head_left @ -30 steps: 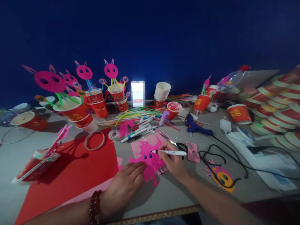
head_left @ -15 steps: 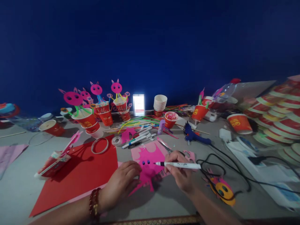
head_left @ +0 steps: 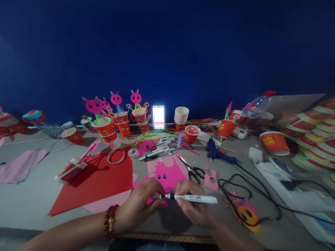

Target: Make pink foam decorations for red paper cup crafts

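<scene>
My right hand grips a white acrylic marker that lies level, its black tip end toward the left. Close to that tip, my left hand pinches a small pale marker cap between thumb and fingers. The cap and the tip are nearly in line; whether they touch is unclear. Under and behind both hands lies a bright pink spiky paper cutout with two dark eyes. Part of it is hidden by my hands. Black-handled scissors rest just beyond my right hand.
A red sheet lies at left. Behind are several markers, a glue stick and cups with pink figures. To the right are a blue glue gun, its black cord and a yellow-faced cutout.
The marker has moved from the cutout's face down toward me, and the left hand has brought the cap near its tip. The view has shifted slightly left.
</scene>
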`<state>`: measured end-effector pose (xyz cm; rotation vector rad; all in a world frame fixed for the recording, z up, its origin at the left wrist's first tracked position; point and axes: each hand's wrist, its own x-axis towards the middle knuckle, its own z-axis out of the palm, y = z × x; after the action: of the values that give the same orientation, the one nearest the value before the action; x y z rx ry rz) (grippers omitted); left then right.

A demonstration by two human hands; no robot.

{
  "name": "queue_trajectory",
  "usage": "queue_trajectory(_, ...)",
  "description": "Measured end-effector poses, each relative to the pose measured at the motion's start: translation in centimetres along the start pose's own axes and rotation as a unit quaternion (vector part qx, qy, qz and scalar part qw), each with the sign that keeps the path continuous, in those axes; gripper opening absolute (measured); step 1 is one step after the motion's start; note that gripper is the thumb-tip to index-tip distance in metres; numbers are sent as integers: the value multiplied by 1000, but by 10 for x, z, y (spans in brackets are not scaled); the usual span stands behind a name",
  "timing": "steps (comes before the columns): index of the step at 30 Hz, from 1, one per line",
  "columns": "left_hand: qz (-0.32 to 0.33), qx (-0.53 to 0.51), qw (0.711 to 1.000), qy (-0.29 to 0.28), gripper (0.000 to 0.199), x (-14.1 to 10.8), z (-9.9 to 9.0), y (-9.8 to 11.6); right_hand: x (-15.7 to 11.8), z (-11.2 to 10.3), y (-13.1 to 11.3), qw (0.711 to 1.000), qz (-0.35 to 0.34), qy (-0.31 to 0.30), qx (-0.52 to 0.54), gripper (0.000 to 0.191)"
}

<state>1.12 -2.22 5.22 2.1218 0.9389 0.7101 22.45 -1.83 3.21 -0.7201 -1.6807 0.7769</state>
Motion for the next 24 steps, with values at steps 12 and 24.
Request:
queue_trajectory(12,130,164,978,-16,33,-14,3,27,-2,11,-20,990,-131,-57,-10,9)
queue_trajectory(24,155,305,939,-30,19,-41,-26,35,10,-20,-56,956,-162,-152,-190,40)
